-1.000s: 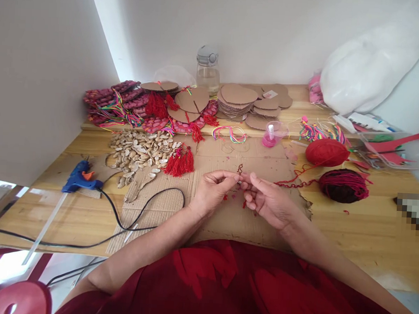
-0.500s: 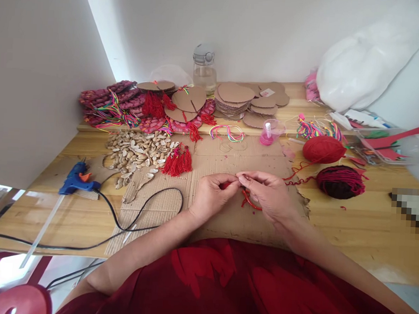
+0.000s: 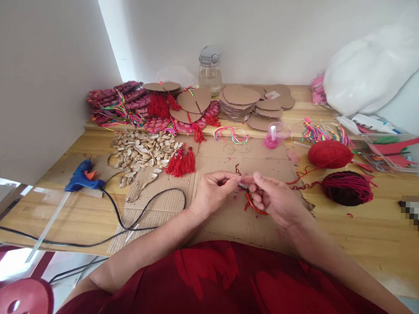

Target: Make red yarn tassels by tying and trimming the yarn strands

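Observation:
Over the cardboard mat [image 3: 220,153], my left hand [image 3: 213,192] is closed, thumb and forefinger pinched together. A short end of dark red yarn [image 3: 237,169] pokes up just beyond those fingertips. My right hand [image 3: 275,198] holds small scissors with red-orange handles [image 3: 256,204], their dark metal part close to my left fingertips. Its lower fingers curl at the handles, while the thumb and forefinger reach toward the left hand. A crinkled strand runs from my right hand's far side to the dark red and magenta yarn ball [image 3: 346,188]. Whatever lies inside the left pinch is mostly hidden.
Peanut shells [image 3: 144,151] and red tassels [image 3: 181,161] lie left of the mat. A blue glue gun [image 3: 84,176] trails a black cord. Cardboard discs [image 3: 238,100], a bottle [image 3: 210,72] and a pink cup [image 3: 272,139] stand behind; a red yarn ball [image 3: 331,154] sits right.
My right fingertips have parted from their close grip against the left hand, uncovering the scissors' metal part. The dark yarn end now shows above my left fingertips. The whole view has shifted slightly.

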